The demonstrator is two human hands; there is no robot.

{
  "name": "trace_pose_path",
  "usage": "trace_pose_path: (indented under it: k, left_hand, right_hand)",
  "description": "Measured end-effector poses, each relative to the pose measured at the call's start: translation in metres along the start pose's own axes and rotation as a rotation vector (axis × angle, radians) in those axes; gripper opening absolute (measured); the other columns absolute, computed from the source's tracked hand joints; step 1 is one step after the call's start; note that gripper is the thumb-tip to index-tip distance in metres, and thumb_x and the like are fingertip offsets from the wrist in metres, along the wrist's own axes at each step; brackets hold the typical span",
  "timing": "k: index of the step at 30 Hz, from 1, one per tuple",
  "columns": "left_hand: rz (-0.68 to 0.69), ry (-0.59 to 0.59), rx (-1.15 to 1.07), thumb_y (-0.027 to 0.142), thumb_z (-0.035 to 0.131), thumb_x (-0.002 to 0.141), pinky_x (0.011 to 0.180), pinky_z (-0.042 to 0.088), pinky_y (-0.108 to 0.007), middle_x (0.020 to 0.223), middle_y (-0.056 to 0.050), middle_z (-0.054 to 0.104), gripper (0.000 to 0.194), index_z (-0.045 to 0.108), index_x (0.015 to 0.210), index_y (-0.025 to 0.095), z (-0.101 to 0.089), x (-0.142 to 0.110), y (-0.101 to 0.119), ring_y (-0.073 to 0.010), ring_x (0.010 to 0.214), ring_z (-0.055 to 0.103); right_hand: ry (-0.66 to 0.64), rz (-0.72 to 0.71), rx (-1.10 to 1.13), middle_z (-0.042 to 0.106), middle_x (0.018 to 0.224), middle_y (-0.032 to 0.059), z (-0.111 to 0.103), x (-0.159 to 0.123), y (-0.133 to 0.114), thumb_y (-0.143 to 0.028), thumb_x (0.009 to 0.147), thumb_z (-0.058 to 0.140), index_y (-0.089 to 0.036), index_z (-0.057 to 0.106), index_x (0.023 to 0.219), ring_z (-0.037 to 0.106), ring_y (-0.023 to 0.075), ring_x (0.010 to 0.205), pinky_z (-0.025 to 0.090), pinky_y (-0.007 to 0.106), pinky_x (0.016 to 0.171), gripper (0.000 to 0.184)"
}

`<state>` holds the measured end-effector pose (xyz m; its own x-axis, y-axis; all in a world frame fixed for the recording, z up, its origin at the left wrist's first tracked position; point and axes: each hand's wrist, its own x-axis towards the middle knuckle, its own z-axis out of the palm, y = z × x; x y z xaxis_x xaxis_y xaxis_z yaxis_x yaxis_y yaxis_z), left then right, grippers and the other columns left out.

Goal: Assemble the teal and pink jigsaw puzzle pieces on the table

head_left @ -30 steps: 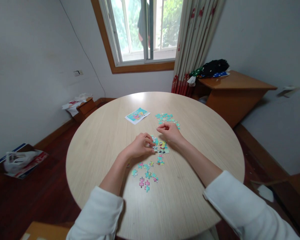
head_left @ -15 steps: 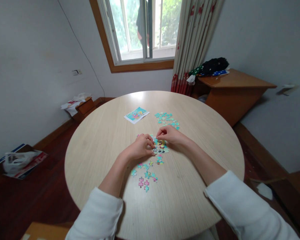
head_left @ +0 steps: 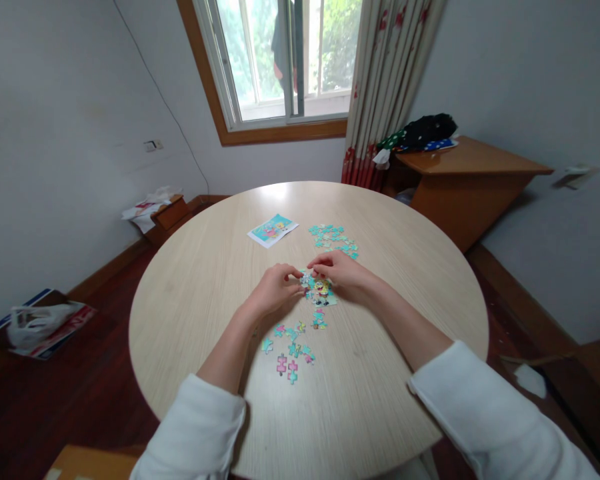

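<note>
On the round wooden table (head_left: 200,267) lies a partly joined cartoon jigsaw (head_left: 323,293). My left hand (head_left: 271,291) and my right hand (head_left: 339,270) meet at its far left corner, fingers pinched together on a small puzzle piece (head_left: 307,278) between them. Loose pink and teal pieces (head_left: 293,343) lie scattered just nearer to me. A second heap of teal pieces (head_left: 333,239) sits beyond my right hand, and a printed reference picture (head_left: 273,230) lies to its left.
A wooden side desk (head_left: 467,177) with dark clothes on it stands at the right, beside a curtain (head_left: 387,87). A window (head_left: 285,60) is behind the table. A plastic bag (head_left: 33,321) and boxes lie on the floor at left.
My right hand came in from the far heap to the joined puzzle. Both hands now pinch together at its far left corner, the left hand shifted slightly up.
</note>
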<state>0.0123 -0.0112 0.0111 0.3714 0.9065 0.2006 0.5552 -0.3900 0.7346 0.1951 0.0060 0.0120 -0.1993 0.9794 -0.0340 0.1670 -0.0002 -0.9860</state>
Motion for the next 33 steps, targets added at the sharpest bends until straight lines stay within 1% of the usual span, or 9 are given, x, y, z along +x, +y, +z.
trace_pose_path:
  k: [4, 8, 14, 18, 20, 23, 28, 30, 33]
  left_hand:
    - [-0.024, 0.051, -0.095, 0.016, 0.064, 0.072, 0.068, 0.046, -0.03, 0.079, -0.005, 0.07, 0.015, 0.071, 0.085, 0.017, 0.003, 0.001, 0.0, -0.0146, 0.069, 0.058]
    - [-0.019, 0.072, -0.168, 0.016, 0.061, 0.074, 0.067, 0.047, -0.028, 0.079, -0.005, 0.07, 0.016, 0.07, 0.087, 0.016, 0.006, 0.002, -0.001, -0.0139, 0.07, 0.06]
    - [-0.038, 0.043, -0.205, 0.019, 0.062, 0.075, 0.064, 0.046, -0.026, 0.075, -0.005, 0.069, 0.019, 0.071, 0.091, 0.014, 0.006, 0.001, 0.001, -0.0126, 0.065, 0.058]
    - [-0.029, 0.077, -0.18, 0.021, 0.063, 0.074, 0.061, 0.044, -0.025, 0.07, -0.002, 0.066, 0.026, 0.07, 0.098, 0.015, 0.006, 0.001, -0.001, -0.0107, 0.059, 0.054]
    - [-0.029, 0.13, -0.156, 0.024, 0.063, 0.074, 0.059, 0.043, -0.024, 0.068, -0.001, 0.064, 0.028, 0.069, 0.099, 0.015, 0.007, 0.0, -0.003, -0.0104, 0.058, 0.051]
    - [-0.028, 0.249, -0.08, 0.025, 0.059, 0.078, 0.06, 0.043, -0.024, 0.067, 0.0, 0.062, 0.025, 0.068, 0.099, 0.016, 0.008, -0.006, -0.004, -0.0105, 0.058, 0.051]
    - [-0.012, 0.389, 0.038, 0.025, 0.05, 0.084, 0.064, 0.042, -0.025, 0.07, -0.001, 0.063, 0.021, 0.067, 0.094, 0.017, 0.003, -0.024, -0.003, -0.0114, 0.062, 0.052]
    - [-0.02, 0.436, 0.046, 0.025, 0.049, 0.084, 0.065, 0.042, -0.025, 0.072, -0.001, 0.064, 0.021, 0.066, 0.092, 0.017, 0.001, -0.031, -0.003, -0.0117, 0.063, 0.053]
    - [-0.037, 0.496, 0.061, 0.023, 0.047, 0.084, 0.065, 0.042, -0.025, 0.073, -0.002, 0.064, 0.02, 0.065, 0.089, 0.017, -0.003, -0.039, -0.003, -0.0122, 0.064, 0.054]
  right_hand:
    - [-0.096, 0.015, 0.136, 0.067, 0.067, 0.0053, 0.004, -0.011, -0.008, -0.014, 0.063, 0.066, -0.018, 0.072, 0.079, 0.056, 0.0152, 0.062, 0.043, 0.027, 0.055, 0.017]
    - [-0.156, 0.011, 0.199, 0.066, 0.066, 0.0033, 0.008, -0.017, -0.01, -0.017, 0.061, 0.069, -0.018, 0.072, 0.084, 0.057, 0.0143, 0.061, 0.043, 0.027, 0.055, 0.023]
    - [-0.14, 0.014, 0.214, 0.06, 0.059, 0.0002, 0.015, -0.015, -0.006, -0.017, 0.061, 0.07, -0.016, 0.07, 0.081, 0.054, 0.0114, 0.055, 0.04, 0.025, 0.052, 0.021]
    - [-0.104, -0.021, 0.22, 0.061, 0.059, -0.0001, 0.017, -0.012, -0.001, -0.016, 0.06, 0.07, -0.015, 0.07, 0.082, 0.053, 0.0106, 0.054, 0.039, 0.024, 0.051, 0.022]
    - [-0.066, -0.05, 0.195, 0.061, 0.06, -0.0001, 0.015, -0.01, 0.002, -0.017, 0.06, 0.07, -0.015, 0.071, 0.083, 0.053, 0.0102, 0.055, 0.04, 0.023, 0.052, 0.023]
    - [0.002, -0.08, 0.117, 0.06, 0.057, -0.0013, 0.012, -0.004, 0.006, -0.017, 0.055, 0.073, -0.014, 0.07, 0.076, 0.052, 0.0095, 0.052, 0.04, 0.023, 0.051, 0.022]
    - [0.064, -0.125, 0.086, 0.062, 0.058, -0.0001, 0.008, -0.001, 0.011, -0.021, 0.052, 0.074, -0.014, 0.069, 0.072, 0.055, 0.011, 0.054, 0.043, 0.024, 0.053, 0.022]
    - [0.066, -0.121, 0.099, 0.062, 0.059, 0.0003, 0.009, -0.006, 0.012, -0.021, 0.053, 0.074, -0.014, 0.069, 0.073, 0.056, 0.0113, 0.054, 0.044, 0.025, 0.052, 0.022]
    - [0.001, -0.095, 0.121, 0.062, 0.059, -0.0003, 0.013, -0.016, 0.012, -0.023, 0.054, 0.074, -0.014, 0.069, 0.079, 0.056, 0.0111, 0.053, 0.044, 0.025, 0.051, 0.026]
